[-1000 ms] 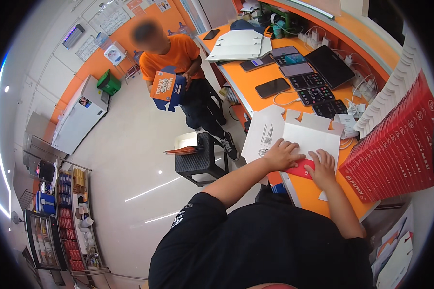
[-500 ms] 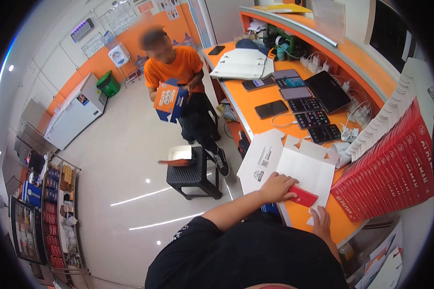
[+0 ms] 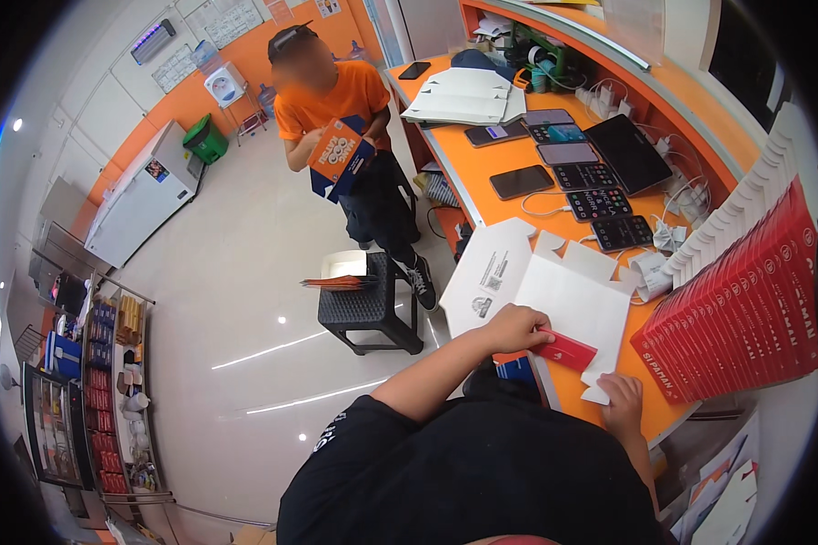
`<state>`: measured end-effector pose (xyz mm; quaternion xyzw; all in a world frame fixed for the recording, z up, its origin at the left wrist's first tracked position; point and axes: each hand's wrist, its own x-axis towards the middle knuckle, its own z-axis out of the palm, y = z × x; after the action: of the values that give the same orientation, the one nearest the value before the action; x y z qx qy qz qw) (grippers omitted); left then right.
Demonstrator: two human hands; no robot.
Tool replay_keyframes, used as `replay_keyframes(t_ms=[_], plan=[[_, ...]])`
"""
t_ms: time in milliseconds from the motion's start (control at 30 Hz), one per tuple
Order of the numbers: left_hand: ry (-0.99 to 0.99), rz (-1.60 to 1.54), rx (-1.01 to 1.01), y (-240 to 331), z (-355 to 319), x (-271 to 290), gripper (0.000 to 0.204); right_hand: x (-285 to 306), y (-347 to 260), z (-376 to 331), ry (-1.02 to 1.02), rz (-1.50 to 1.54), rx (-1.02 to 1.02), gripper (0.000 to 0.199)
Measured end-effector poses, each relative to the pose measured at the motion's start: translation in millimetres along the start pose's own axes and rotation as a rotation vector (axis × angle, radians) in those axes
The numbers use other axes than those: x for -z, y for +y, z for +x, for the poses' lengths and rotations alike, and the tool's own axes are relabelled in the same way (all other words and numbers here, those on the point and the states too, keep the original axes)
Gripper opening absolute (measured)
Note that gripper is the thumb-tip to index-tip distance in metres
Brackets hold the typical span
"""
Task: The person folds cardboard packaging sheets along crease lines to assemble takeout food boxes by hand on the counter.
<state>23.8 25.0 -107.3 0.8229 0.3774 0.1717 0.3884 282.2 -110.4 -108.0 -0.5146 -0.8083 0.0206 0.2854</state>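
Currently the part-folded white carton (image 3: 577,295) lies right of centre in the frame, on the orange counter (image 3: 659,421), its red panel (image 3: 568,350) turned up at the near end. The left hand (image 3: 513,329) has thumb and fingers closed narrowly on that panel's left end. The right hand (image 3: 622,400), lower right, has bent fingers at the small white tab (image 3: 598,391); whether they pinch it, I cannot tell. An uneven pull between the hands might crease the tab or skew the panel's fold. A rightward slip could nudge the leaning stack of red cartons (image 3: 732,313) at right; charging phones (image 3: 600,204) lie beyond, upper right.
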Motion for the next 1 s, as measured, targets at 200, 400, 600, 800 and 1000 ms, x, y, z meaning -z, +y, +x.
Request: replay_keyframes(t_ms=[200, 400, 600, 800, 1000], plan=[[0.041, 0.182, 0.028, -10, -1, -17, 0.034, -14, 7, -6, -0.059, 0.211, -0.160, 0.011], [0.052, 0.248, 0.014, -7, -5, -18, 0.035, -23, 12, 8, -0.088, 0.617, -0.561, 0.012], [0.053, 0.282, -0.015, -5, -4, -19, 0.037, -45, 40, 8, -0.092, 0.797, -0.764, 0.042], [0.039, 0.358, -0.029, -2, -1, -20, 0.038, -24, 28, 41, -0.329, 0.183, -0.728, 0.056], [0.130, 0.410, -0.295, -5, -14, -13, 0.028, -23, 30, 31, -0.323, 0.027, -0.628, 0.071]])
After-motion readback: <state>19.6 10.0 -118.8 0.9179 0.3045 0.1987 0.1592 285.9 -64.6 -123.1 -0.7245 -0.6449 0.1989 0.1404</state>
